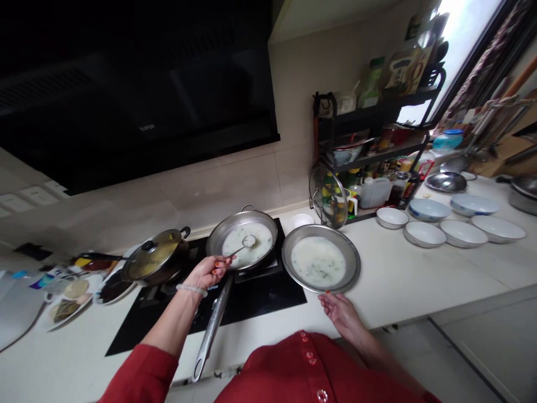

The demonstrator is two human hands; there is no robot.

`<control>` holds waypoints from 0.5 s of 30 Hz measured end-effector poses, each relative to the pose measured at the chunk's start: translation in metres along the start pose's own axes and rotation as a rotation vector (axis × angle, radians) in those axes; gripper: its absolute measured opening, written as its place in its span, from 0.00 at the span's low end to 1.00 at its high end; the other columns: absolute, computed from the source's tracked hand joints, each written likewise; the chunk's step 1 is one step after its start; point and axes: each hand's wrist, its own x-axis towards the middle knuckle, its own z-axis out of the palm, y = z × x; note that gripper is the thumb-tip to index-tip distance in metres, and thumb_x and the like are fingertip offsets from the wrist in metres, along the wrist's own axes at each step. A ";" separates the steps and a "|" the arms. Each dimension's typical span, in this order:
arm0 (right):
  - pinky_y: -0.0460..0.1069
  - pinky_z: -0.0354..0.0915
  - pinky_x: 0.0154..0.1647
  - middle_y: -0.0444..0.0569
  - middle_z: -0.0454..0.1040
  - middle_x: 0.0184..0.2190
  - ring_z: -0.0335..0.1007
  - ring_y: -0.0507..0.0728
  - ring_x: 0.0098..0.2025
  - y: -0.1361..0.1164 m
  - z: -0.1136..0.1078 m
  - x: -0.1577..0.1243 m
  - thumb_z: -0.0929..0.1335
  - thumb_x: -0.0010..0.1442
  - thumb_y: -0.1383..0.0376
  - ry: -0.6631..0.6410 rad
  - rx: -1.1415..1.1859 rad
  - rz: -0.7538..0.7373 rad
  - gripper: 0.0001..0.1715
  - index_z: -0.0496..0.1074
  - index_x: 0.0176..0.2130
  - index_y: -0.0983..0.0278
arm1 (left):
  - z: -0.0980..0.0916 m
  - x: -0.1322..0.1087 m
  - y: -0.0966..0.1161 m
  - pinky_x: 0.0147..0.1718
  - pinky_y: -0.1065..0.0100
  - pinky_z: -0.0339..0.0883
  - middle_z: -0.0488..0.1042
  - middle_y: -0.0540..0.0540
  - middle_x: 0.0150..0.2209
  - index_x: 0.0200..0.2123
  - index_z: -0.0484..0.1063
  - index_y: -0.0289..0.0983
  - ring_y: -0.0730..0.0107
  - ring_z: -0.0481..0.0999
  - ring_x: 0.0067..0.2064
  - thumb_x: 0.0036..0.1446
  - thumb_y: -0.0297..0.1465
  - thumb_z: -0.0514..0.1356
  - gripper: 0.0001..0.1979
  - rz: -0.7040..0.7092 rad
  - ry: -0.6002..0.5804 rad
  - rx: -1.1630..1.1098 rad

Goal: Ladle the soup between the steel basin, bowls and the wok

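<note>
My left hand (210,272) is closed around the thin handle of a metal spoon (248,241). The spoon's bowl, with white liquid in it, is over the steel wok (216,232) on the cooktop. White soup with green bits (260,232) fills the bottom of that wok, and its long metal handle (213,330) points toward me. At the near rim of a wide steel basin (356,268), my right hand (340,313) has its thumb and fingers on the edge. More white soup with green flecks (321,260) lies in the basin.
A glass-lidded pan (153,260) stands on the cooktop's left side, beside plates of food (67,302). To the right, several bowls (424,234) sit on the counter. A glass lid (329,196) leans against a black rack (377,157). The range hood (138,95) hangs above.
</note>
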 end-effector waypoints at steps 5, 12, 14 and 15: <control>0.47 0.62 0.26 0.48 0.78 0.26 0.70 0.54 0.27 0.001 0.000 0.001 0.78 0.36 0.61 -0.008 0.018 0.000 0.16 0.71 0.23 0.61 | 0.002 -0.002 -0.004 0.07 0.83 0.43 0.61 0.52 0.22 0.41 0.65 0.27 0.87 0.52 0.12 0.58 0.16 0.45 0.12 0.018 0.016 0.031; 0.47 0.62 0.25 0.47 0.78 0.25 0.70 0.53 0.26 0.001 0.000 0.001 0.78 0.36 0.61 -0.007 0.033 0.011 0.16 0.71 0.23 0.61 | 0.003 -0.003 -0.006 0.07 0.83 0.43 0.60 0.53 0.21 0.40 0.64 0.29 0.87 0.52 0.12 0.58 0.16 0.46 0.12 0.011 0.010 0.043; 0.47 0.62 0.25 0.48 0.78 0.25 0.70 0.53 0.26 0.001 -0.001 0.002 0.78 0.36 0.62 -0.010 0.029 0.010 0.16 0.71 0.23 0.62 | 0.003 -0.003 -0.007 0.07 0.83 0.43 0.60 0.53 0.21 0.40 0.64 0.29 0.87 0.51 0.12 0.58 0.16 0.46 0.12 0.013 0.013 0.055; 0.47 0.62 0.25 0.48 0.78 0.25 0.70 0.53 0.27 0.001 -0.001 0.002 0.78 0.36 0.62 -0.012 0.027 0.009 0.16 0.71 0.23 0.62 | 0.004 -0.004 -0.007 0.07 0.83 0.43 0.60 0.54 0.21 0.40 0.64 0.29 0.87 0.51 0.12 0.58 0.16 0.45 0.12 0.012 0.016 0.062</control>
